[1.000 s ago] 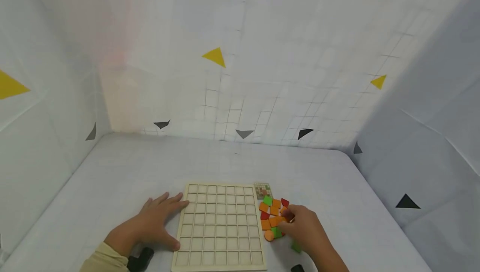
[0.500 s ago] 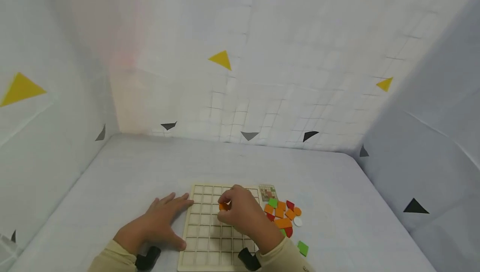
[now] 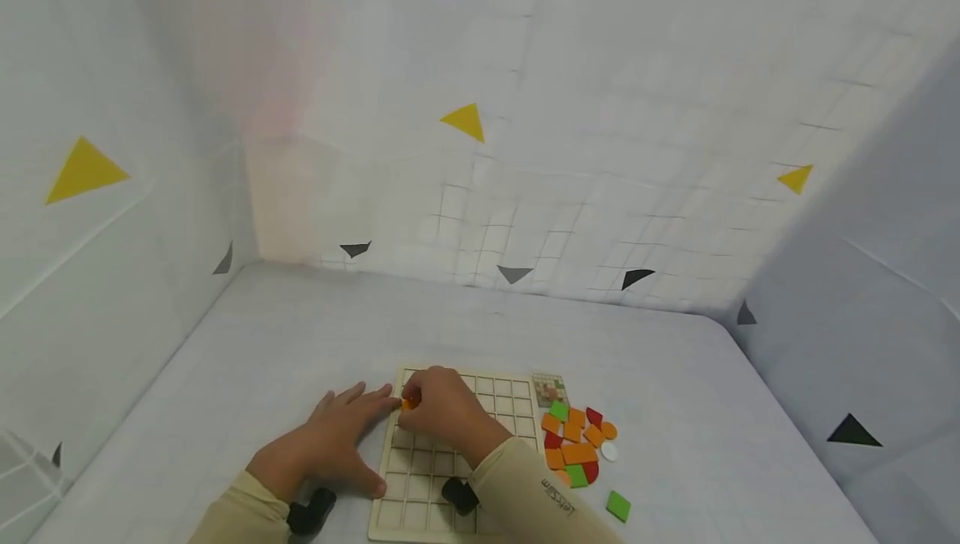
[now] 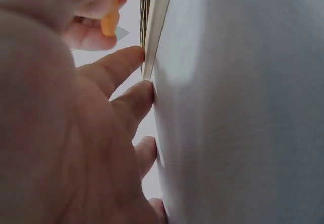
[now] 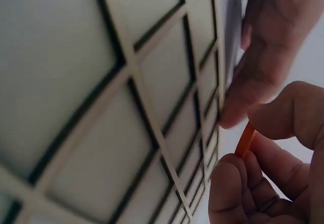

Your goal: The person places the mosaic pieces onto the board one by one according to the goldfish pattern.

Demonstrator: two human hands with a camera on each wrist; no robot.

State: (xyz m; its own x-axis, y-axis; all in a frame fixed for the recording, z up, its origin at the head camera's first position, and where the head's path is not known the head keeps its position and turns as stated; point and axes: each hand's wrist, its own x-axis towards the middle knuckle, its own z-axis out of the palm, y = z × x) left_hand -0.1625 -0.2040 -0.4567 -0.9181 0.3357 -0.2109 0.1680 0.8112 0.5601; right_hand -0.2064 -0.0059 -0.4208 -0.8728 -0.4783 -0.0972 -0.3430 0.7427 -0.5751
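Note:
A pale wooden grid board (image 3: 418,490) lies on the white table, its cells bare where they show. Over its far left part, my right hand (image 3: 444,411) pinches a small orange tile (image 5: 245,140) between thumb and fingers; the tile is held just above the board in the right wrist view. My left hand (image 3: 330,440) is spread flat at the board's left side, fingers straight, with fingertips touching the edge in the left wrist view (image 4: 114,102). The right forearm covers the board's near right part.
Right of the board lies a loose group of orange, red, green and white tiles (image 3: 579,453). One green tile (image 3: 618,506) lies apart, nearer me. A small patterned card (image 3: 551,390) sits at the board's far right corner. White fabric walls (image 3: 480,194) surround the table.
My right hand has gone from the tile group leftward across the board, carrying an orange tile to its far left. My left hand keeps its place at the board's edge. The head view has shifted slightly.

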